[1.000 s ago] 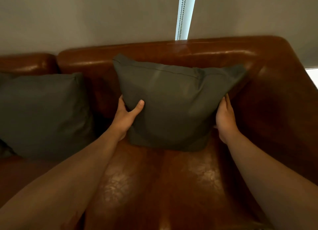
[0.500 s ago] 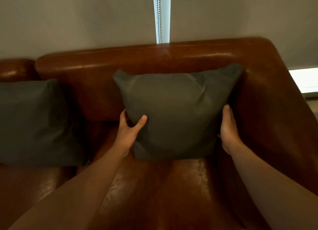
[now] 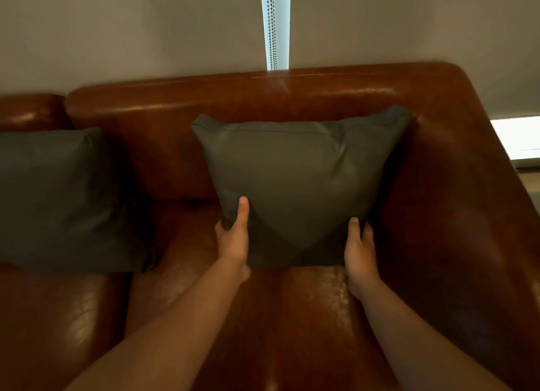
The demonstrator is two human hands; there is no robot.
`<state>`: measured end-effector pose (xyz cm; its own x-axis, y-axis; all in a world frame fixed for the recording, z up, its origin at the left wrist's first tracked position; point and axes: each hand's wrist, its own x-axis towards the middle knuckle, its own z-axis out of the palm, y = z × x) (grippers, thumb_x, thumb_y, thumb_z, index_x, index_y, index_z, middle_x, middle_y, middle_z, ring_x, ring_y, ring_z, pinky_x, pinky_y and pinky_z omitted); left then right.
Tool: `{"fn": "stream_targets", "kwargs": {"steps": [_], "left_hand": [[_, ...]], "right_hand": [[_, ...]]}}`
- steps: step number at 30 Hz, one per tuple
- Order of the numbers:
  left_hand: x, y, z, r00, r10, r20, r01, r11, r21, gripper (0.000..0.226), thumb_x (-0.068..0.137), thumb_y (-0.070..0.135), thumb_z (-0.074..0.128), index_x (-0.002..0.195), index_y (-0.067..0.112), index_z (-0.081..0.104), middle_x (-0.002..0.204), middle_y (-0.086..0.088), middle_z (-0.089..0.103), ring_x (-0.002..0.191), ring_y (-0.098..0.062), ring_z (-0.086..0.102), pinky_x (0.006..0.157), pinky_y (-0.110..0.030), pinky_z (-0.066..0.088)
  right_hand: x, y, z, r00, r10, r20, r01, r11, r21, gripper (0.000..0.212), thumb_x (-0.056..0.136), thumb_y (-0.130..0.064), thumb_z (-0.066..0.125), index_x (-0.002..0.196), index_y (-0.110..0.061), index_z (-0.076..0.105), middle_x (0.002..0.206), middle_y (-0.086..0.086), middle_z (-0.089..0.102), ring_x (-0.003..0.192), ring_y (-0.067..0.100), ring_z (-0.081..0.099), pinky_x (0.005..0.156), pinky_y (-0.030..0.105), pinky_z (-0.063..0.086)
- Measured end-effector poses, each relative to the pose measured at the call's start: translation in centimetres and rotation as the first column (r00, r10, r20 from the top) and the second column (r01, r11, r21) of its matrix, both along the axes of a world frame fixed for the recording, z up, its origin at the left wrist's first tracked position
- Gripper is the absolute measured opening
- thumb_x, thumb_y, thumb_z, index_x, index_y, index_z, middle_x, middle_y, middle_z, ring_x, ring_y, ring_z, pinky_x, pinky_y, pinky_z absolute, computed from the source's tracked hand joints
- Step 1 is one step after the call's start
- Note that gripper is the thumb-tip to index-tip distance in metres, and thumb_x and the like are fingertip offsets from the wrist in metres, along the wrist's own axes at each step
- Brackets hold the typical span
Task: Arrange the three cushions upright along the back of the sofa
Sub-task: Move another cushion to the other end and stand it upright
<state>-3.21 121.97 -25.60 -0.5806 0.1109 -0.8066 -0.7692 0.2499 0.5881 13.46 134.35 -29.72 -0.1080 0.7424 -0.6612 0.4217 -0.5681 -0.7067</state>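
Observation:
A dark grey cushion (image 3: pixel 298 180) stands upright against the backrest of the brown leather sofa (image 3: pixel 181 110), close to the right armrest. My left hand (image 3: pixel 235 235) grips its lower left corner, thumb on the front face. My right hand (image 3: pixel 361 250) holds its lower right corner. A second grey cushion (image 3: pixel 58 197) leans upright against the backrest at the left, cut off by the frame edge. No third cushion is in view.
The sofa's right armrest (image 3: pixel 467 215) rises just beside the held cushion. Bare seat leather (image 3: pixel 181 244) shows between the two cushions. Behind the sofa hang grey blinds with a bead chain (image 3: pixel 272 25) in a bright gap.
Both hands have slid down from the cushion's sides to its bottom corners. The cushion sits a little nearer the right armrest, and the view has shifted slightly.

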Motion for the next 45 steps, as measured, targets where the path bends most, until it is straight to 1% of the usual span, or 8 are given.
{"fn": "stream_targets", "kwargs": {"steps": [3,11,15,19,24,30,36,45], "left_hand": [[1.1,1.2,0.3,0.985,0.072,0.154,-0.083,0.994,0.068,0.101,0.073,0.074,0.067,0.155,0.044,0.018,0.159,-0.001,0.036,0.137,-0.049,0.042,0.082,-0.069,0.047],[-1.0,2.4,-2.4,0.988,-0.008,0.152,-0.045,0.94,0.337,0.115,0.054,0.08,0.077,0.152,0.053,0.024,0.163,0.006,0.033,0.145,-0.04,0.036,0.103,-0.077,0.033],[-0.3,0.7,-2.9,0.993,-0.004,0.115,-0.028,0.959,0.282,0.113,0.051,0.084,0.072,0.15,0.054,0.025,0.162,0.006,0.031,0.14,-0.051,0.038,0.104,-0.075,0.033],[1.1,-1.1,-4.1,0.979,0.026,0.202,-0.058,0.986,0.155,0.105,0.063,0.091,0.055,0.153,0.044,0.029,0.16,-0.005,0.038,0.139,-0.051,0.038,0.102,-0.076,0.03],[0.3,-1.6,-5.5,0.955,0.027,0.296,-0.063,0.992,0.114,0.103,0.069,0.096,0.033,0.154,0.038,0.035,0.16,-0.012,0.038,0.141,-0.053,0.034,0.106,-0.078,0.024],[-2.8,0.2,-6.3,0.963,-0.025,0.268,-0.022,0.985,0.17,0.086,0.078,0.086,0.04,0.145,0.032,0.05,0.153,-0.005,0.046,0.14,-0.043,0.04,0.103,-0.08,0.029],[-1.3,-0.4,-6.0,0.976,-0.039,0.212,-0.01,0.974,0.227,0.084,0.073,0.08,0.055,0.144,0.035,0.05,0.144,-0.002,0.049,0.138,-0.043,0.043,0.103,-0.079,0.032],[-4.4,0.9,-5.7,0.964,-0.142,0.224,0.097,0.975,0.202,0.087,0.078,0.088,0.037,0.145,0.034,0.047,0.156,-0.004,0.044,0.139,-0.042,0.043,0.107,-0.072,0.033]], "right_hand": [[-1.4,-1.2,0.5,0.986,-0.138,-0.095,0.129,0.987,-0.097,0.067,0.097,-0.062,0.04,0.156,-0.046,0.014,0.162,0.001,0.029,0.14,0.04,0.04,0.1,0.061,0.047],[-3.7,1.6,-0.9,0.978,-0.119,-0.169,0.089,0.98,-0.177,0.07,0.098,-0.058,0.042,0.157,-0.042,0.008,0.162,0.002,0.028,0.142,0.038,0.036,0.101,0.065,0.044],[-2.4,1.4,-1.0,0.989,-0.038,-0.141,0.011,0.983,-0.183,0.069,0.095,-0.066,0.04,0.155,-0.046,0.014,0.162,0.002,0.03,0.135,0.044,0.044,0.094,0.06,0.049],[-1.2,0.7,-1.1,0.97,-0.202,-0.133,0.163,0.952,-0.259,0.066,0.094,-0.068,0.038,0.153,-0.044,0.023,0.158,0.004,0.036,0.126,0.047,0.05,0.097,0.066,0.046],[-0.4,1.7,-2.0,0.94,-0.311,-0.14,0.246,0.902,-0.355,0.083,0.075,-0.086,0.037,0.148,-0.049,0.032,0.152,0.005,0.045,0.11,0.044,0.056,0.065,0.056,0.055],[-1.4,4.6,-2.8,0.933,-0.302,-0.196,0.213,0.902,-0.374,0.081,0.079,-0.08,0.048,0.148,-0.04,0.041,0.155,-0.002,0.042,0.14,0.039,0.038,0.1,0.078,0.032],[-1.0,2.8,-2.6,0.912,-0.315,-0.264,0.221,0.917,-0.332,0.043,0.091,-0.065,0.05,0.125,-0.041,0.056,0.127,-0.007,0.057,0.13,0.031,0.05,0.099,0.065,0.042],[-2.6,4.3,-2.3,0.95,-0.216,-0.225,0.152,0.95,-0.273,0.076,0.078,-0.086,0.038,0.146,-0.052,0.037,0.156,-0.009,0.039,0.14,0.034,0.039,0.095,0.073,0.042]]}}
